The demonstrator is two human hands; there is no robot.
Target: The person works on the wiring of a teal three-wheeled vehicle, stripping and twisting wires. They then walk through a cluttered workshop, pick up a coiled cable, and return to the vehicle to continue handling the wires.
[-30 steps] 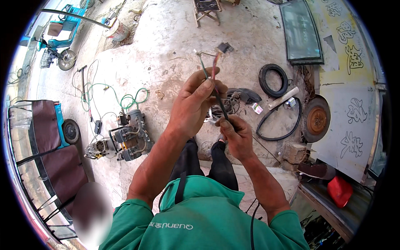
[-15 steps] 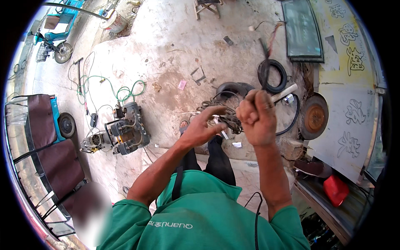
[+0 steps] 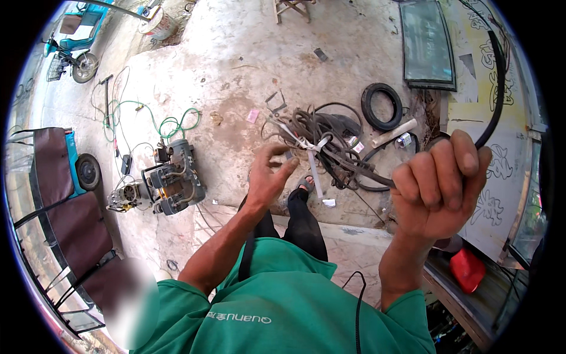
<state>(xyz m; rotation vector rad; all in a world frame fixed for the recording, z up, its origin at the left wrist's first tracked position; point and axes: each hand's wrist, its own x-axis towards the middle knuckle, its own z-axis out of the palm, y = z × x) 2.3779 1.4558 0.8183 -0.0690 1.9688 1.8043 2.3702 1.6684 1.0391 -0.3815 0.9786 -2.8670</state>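
Observation:
My right hand (image 3: 439, 183) is raised at the right, its fingers wrapped round a black cable (image 3: 500, 82). Above the fist the cable arcs up toward the far right, with thinner wires at its end. On the other side it runs back to a coiled cable bundle (image 3: 333, 138). A white strip (image 3: 313, 168) is tied round that bundle and dangles from it. My left hand (image 3: 272, 177) is just left of the bundle, fingers bent and thumb apart, with nothing visible in it.
A black tyre (image 3: 367, 106) and a pale tube (image 3: 395, 133) lie beyond the bundle. An air compressor (image 3: 177, 177) stands at left, near a green hose (image 3: 171, 127). A framed glass pane (image 3: 428, 41) leans at far right; a red object (image 3: 467, 270) lies at near right.
My right hand has moved right and nearer, drawing the cable along. The bundle appears lifted and more spread out. My left hand has shifted slightly left, away from the bundle.

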